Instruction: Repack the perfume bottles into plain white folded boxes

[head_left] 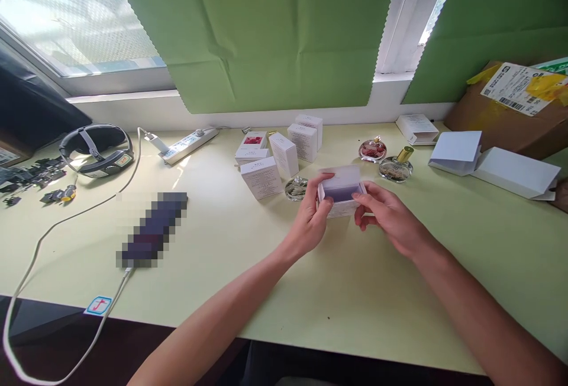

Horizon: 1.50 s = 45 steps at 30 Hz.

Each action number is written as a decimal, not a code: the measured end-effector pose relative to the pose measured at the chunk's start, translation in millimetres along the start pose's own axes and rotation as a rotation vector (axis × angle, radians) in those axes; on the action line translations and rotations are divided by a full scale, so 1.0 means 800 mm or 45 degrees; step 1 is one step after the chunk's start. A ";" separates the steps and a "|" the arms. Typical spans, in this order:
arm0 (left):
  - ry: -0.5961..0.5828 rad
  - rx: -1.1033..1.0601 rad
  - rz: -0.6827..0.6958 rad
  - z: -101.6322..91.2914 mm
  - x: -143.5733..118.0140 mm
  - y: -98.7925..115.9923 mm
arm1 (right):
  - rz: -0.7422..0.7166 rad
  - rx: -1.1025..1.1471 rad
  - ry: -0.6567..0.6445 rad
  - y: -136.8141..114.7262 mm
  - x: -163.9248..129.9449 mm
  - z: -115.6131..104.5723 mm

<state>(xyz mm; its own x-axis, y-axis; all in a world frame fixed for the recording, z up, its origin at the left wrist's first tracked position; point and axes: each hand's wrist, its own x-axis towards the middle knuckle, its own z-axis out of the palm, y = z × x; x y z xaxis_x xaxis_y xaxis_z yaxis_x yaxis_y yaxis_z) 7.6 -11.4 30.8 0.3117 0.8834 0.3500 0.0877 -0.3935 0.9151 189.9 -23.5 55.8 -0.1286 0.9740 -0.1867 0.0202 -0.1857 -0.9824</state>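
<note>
Between my hands is a small white carton with its top flap raised and its hollow inside facing me. My left hand grips its left side, thumb at the front rim and fingers behind. On the right edge, my right hand pinches the carton with the thumb on the rim and the other fingers curled below. Just left of the carton sits a round glass bottle, partly behind my left hand. Behind to the right stand a glass bottle with red contents and another with a gold cap.
Several white cartons stand back left of my hands. White folded card pieces and a brown parcel lie at right. Leftward are a blurred phone on a white cable, a power strip and a headset.
</note>
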 end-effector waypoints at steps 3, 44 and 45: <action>-0.005 0.065 0.010 -0.003 -0.002 -0.003 | -0.033 -0.061 0.027 0.005 0.000 0.001; -0.035 -0.147 0.101 -0.010 0.007 -0.017 | -0.824 -1.055 -0.043 -0.081 0.014 -0.031; -0.033 -0.154 0.107 -0.010 0.007 -0.018 | -0.815 -1.068 -0.025 -0.080 0.014 -0.033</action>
<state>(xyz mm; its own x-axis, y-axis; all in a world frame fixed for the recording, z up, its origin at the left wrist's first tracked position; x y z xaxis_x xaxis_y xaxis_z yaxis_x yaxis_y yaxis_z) 0.5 1.3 21.3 0.3376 0.8411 0.4226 -0.0542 -0.4308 0.9008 213.2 2.8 116.3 -0.3733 0.8549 0.3602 0.6215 0.5187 -0.5871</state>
